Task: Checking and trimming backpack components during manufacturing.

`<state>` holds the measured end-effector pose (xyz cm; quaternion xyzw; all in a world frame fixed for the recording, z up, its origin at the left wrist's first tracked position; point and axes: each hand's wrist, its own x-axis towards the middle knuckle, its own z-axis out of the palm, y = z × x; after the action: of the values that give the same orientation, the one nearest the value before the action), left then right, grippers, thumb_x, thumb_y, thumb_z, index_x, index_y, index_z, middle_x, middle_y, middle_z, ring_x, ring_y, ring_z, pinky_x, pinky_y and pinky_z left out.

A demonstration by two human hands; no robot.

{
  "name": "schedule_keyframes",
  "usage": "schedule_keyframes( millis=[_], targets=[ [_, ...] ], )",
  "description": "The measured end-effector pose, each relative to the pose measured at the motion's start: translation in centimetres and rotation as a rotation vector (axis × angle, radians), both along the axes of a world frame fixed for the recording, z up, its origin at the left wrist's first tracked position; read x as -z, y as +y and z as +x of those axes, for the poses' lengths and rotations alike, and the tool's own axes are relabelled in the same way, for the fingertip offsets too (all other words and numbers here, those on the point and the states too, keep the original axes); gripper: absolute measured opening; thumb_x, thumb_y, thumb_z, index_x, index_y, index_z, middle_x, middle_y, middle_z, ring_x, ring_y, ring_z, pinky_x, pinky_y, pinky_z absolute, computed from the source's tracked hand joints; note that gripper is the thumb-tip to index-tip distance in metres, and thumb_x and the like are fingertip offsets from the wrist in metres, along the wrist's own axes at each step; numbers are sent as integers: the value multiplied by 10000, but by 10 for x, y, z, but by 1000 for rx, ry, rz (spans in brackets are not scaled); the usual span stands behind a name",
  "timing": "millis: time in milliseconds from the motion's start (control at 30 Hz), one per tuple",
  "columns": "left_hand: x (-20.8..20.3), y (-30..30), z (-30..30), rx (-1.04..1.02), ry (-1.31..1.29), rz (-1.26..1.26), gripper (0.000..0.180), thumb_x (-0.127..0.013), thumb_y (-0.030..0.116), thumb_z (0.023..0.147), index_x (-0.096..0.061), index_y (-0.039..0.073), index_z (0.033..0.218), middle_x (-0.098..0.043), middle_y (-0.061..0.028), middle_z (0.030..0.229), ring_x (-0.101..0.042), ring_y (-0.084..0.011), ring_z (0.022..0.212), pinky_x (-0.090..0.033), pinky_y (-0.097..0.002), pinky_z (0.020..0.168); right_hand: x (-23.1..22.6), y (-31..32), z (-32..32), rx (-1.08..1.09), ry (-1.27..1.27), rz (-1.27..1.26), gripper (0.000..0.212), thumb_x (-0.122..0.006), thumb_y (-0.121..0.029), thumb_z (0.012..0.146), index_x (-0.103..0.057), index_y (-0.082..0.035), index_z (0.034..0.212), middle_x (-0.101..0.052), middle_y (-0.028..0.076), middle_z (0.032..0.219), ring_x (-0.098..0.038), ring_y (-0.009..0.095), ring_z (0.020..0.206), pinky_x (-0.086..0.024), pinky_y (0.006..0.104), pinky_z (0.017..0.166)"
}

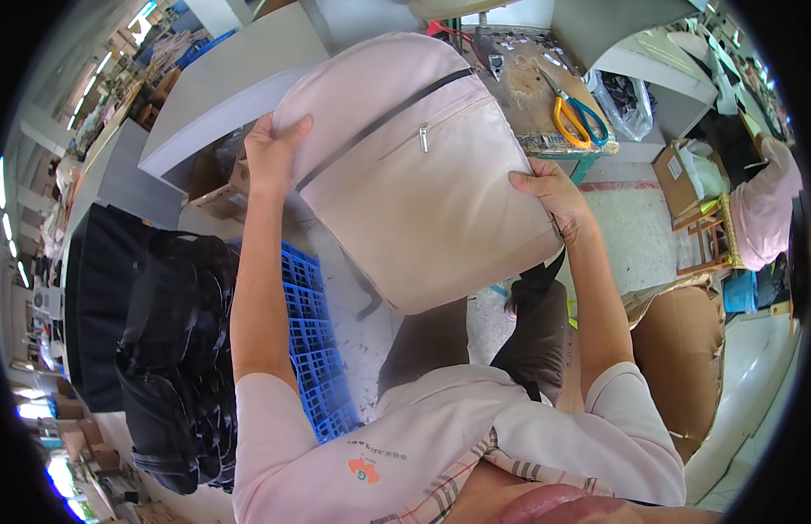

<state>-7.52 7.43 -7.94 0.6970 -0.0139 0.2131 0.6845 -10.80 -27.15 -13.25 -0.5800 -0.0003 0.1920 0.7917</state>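
Note:
A pale beige-pink backpack (423, 227) is held up in front of me, tilted, above my lap. Across its front runs a black strip (379, 128), and just below that a pocket zipper ends in a silver pull (424, 138). My left hand (277, 157) pinches the bag's upper left edge, thumb on the front. On the opposite side, my right hand (552, 196) grips the right edge with its thumb on the front face; its other fingers are partly hidden behind. A black strap (542, 272) hangs from the lower right corner.
Ahead, a worn workbench (521, 83) carries scissors (573, 122) with orange and teal handles. Black bags (178, 323) are piled at my left beside a blue plastic grid crate (314, 332). At my right stand a large cardboard box (680, 349) and a stool (711, 240) near another person (768, 205).

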Motion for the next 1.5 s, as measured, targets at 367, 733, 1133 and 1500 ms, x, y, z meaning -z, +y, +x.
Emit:
schedule_keyframes(
  millis=[367,733,1133,1500],
  targets=[
    [-7,-21,5,29,-28,54,293,-684,54,656,-549,-30,901,-590,-70,812,-537,-112,686,-444,-234,638,-2,-15,-1,49,56,-5,269,-606,-87,733,-546,31,967,-603,92,832,-594,147,666,-490,254,632],
    [-5,-7,7,-53,-1,-15,308,-686,54,659,-544,-27,920,-589,-79,837,-543,-121,711,-444,-239,659,-20,-12,29,-61,-23,-145,298,-600,-93,733,-533,50,986,-602,102,842,-590,141,673,-484,246,620],
    [-6,-12,-23,-35,63,49,447,-717,157,640,-507,-26,989,-572,-105,889,-539,-159,770,-425,-272,700,-14,-31,17,-124,-93,-164,219,-601,-91,726,-574,41,898,-608,84,804,-583,121,658,-477,227,611],
    [-54,-66,-114,525,438,1219,427,-694,228,592,-566,1,931,-579,-94,711,-547,-210,658,-425,-299,637,-94,104,-23,-712,-1206,-920,253,-576,-176,638,-576,-18,836,-559,152,680,-533,281,587,-409,353,540]
  ],
)
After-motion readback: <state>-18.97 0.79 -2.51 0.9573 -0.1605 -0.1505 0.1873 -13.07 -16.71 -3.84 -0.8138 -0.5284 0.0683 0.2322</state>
